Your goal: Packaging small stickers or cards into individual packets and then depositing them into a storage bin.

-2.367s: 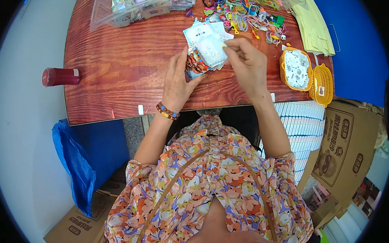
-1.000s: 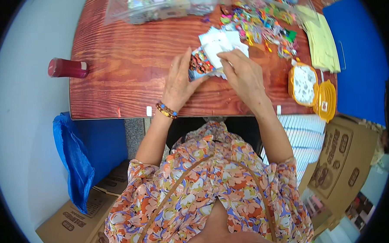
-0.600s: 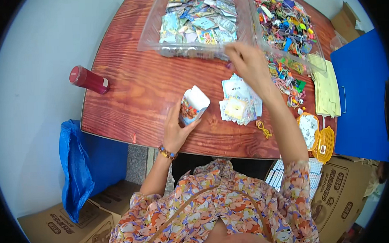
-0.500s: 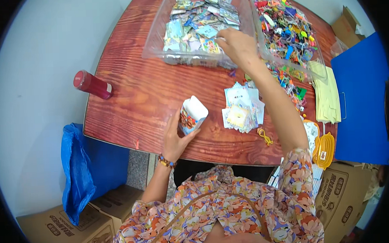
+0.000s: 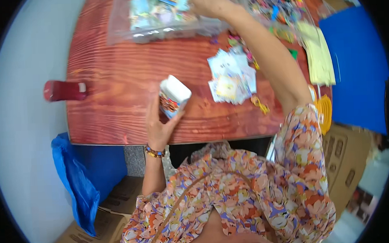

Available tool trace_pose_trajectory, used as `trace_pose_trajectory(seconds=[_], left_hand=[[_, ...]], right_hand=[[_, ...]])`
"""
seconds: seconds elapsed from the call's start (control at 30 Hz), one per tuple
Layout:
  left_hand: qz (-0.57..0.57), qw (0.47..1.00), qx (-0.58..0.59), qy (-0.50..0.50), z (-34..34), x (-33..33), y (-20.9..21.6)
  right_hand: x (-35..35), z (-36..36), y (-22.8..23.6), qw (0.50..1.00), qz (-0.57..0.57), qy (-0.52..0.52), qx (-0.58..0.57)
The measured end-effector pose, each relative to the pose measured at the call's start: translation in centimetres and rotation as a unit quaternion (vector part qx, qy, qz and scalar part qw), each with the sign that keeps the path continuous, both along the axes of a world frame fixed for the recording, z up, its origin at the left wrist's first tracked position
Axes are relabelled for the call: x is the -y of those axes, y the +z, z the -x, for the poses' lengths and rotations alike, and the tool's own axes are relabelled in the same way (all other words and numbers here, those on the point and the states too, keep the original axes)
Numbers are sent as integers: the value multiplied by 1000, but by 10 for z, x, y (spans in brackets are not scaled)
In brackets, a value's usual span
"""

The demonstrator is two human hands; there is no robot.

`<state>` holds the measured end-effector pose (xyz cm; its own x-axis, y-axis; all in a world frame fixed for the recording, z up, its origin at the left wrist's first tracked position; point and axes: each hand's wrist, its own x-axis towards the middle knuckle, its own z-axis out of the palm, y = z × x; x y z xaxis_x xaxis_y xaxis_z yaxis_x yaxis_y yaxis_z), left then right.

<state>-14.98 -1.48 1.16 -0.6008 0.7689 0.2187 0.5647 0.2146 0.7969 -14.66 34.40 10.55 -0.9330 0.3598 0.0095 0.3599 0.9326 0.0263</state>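
My left hand is wrapped round a small printed carton, its white flap standing up at the top. It holds the carton tilted above the near left part of the table. My right hand reaches over the right part of a clear plastic tub full of small cards and packets. Its fingers are curled together and slightly blurred; what they pinch, if anything, is hidden. Between the hands, a fanned pile of cards lies on the table, with a yellow cord loop beside it.
A second tub of colourful trinkets stands at the far right. Yellow sheets and an orange basket lie along the right edge, near a blue panel. A red bottle lies at the left; a blue bag hangs below.
The view has shifted, so the table and its things sit higher and further left. My right hand stays over the card tub, and my left hand keeps hold of the carton.
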Motion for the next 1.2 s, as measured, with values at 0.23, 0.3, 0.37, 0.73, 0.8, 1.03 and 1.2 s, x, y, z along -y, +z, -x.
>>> trace_pose_trajectory(seconds=[0.23,0.3,0.37,0.73,0.8,1.03,1.2], left_hand=[[-4,999,30,-33,-14,-6,-11],[5,998,-4,-54,-21,-11,-13],[-11,993,10,-117,-31,-29,-3],[42,974,-87,-204,-86,-62,0],[40,971,-104,-209,-94,-66,2],[53,973,-103,-198,-100,-68,10],[46,961,-141,-234,-106,-73,9]], right_hand=[[83,-202,-3,962,157,-152,-164],[113,-258,-38,938,209,-260,-91],[149,-292,-66,924,187,-315,-112],[160,-298,-37,604,584,-322,-436],[166,-284,-34,584,602,-276,-468],[173,-285,-36,699,560,-264,-356],[165,-280,-41,838,417,-190,-298]])
